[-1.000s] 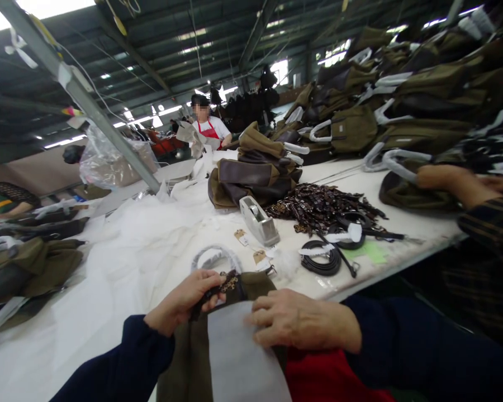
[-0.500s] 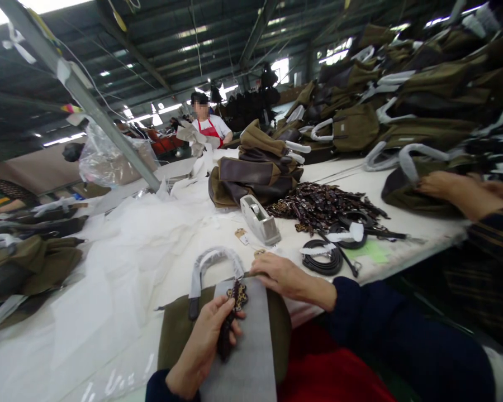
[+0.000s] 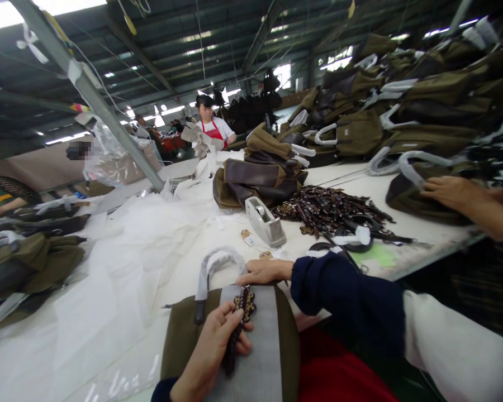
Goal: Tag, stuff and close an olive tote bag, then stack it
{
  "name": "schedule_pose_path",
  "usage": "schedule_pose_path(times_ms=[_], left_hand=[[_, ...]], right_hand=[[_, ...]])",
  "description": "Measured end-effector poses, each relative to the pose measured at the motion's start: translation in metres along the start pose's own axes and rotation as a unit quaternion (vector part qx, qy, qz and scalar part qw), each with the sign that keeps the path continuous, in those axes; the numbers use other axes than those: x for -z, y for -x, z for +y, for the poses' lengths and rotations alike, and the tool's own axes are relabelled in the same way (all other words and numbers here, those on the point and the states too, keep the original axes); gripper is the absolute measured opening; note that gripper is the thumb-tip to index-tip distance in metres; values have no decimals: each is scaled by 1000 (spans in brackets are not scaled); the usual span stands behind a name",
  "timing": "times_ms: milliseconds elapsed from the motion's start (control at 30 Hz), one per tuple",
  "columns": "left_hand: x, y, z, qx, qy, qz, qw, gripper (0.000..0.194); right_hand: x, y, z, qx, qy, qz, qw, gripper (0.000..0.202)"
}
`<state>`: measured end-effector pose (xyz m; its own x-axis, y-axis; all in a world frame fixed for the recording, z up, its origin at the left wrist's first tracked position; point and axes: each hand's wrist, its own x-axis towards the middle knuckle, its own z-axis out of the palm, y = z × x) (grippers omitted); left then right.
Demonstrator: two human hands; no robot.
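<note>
An olive bag (image 3: 288, 335) lies in front of me, with a grey sheet (image 3: 264, 357) over its middle and a white-wrapped handle (image 3: 222, 254) at its top. My left hand (image 3: 218, 340) pinches a dark braided charm (image 3: 245, 304) with a leopard-print flower against the sheet. At the bag's top edge, by the foot of the handle, is my right hand (image 3: 262, 272); its fingertips are bent over the charm's upper end, and what they hold there is too small to make out.
A tape dispenser (image 3: 265, 222), a heap of dark charms (image 3: 335, 207) and coiled straps (image 3: 356, 237) lie beyond. White sheets (image 3: 121, 262) spread left. Another person's hand (image 3: 456, 192) touches a bag at right. Bags (image 3: 427, 100) are piled behind.
My right hand has moved left along the bag's top edge to the handle's foot, and its forearm now covers part of the coiled straps. My left hand still holds the charm.
</note>
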<state>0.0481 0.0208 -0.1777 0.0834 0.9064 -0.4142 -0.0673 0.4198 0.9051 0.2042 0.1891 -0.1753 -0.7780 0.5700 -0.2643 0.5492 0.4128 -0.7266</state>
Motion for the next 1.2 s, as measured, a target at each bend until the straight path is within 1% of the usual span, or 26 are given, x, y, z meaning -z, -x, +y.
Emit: schedule_pose_path(times_ms=[67, 133, 200, 300, 400, 467, 600, 767, 800, 833, 867, 967, 1033, 1100, 1200], left_hand=[[3, 2, 1, 0, 2, -4, 1000, 36], [5, 3, 6, 3, -7, -11, 1000, 36], [5, 2, 15, 6, -28, -23, 999, 36], [2, 0, 33, 5, -53, -49, 997, 37], [-3, -3, 50, 1, -74, -80, 994, 35], [-7, -3, 59, 2, -84, -89, 992, 35], [-12, 1, 72, 13, -98, -94, 991, 36], [-13, 5, 90, 14, -111, -80, 990, 40], [-11, 3, 91, 13, -118, -80, 990, 40], [-9, -1, 90, 15, -126, -83, 988, 40], [-5, -6, 86, 22, -132, -87, 987, 39], [8, -24, 64, 58, -135, -103, 984, 40], [15, -34, 47, 67, -126, -102, 984, 41], [19, -37, 36, 66, -117, -99, 986, 40], [19, -34, 32, 70, -106, -95, 987, 38]], right_hand=[[-9, 3, 0, 27, -63, 28, 997, 46], [-19, 8, 2, 39, -92, 62, 993, 42], [-26, 14, 4, 40, -102, 96, 989, 41], [-29, 27, 4, 48, -124, 152, 979, 42], [-27, 40, 1, 60, -164, 226, 958, 43], [-27, 46, -1, 53, -188, 261, 945, 43], [-34, 51, -3, 45, -223, 300, 926, 45], [-44, 48, -8, 29, -275, 374, 885, 47], [-46, 47, -8, 24, -278, 380, 882, 46], [-47, 44, -7, 13, -270, 378, 885, 46], [-49, 42, -6, -4, -249, 367, 896, 46], [-53, 37, 1, -90, -111, 307, 941, 51], [-52, 39, 7, -129, -10, 278, 952, 53], [-48, 44, 11, -133, 48, 262, 955, 53], [-41, 55, 11, -104, 59, 234, 965, 48]])
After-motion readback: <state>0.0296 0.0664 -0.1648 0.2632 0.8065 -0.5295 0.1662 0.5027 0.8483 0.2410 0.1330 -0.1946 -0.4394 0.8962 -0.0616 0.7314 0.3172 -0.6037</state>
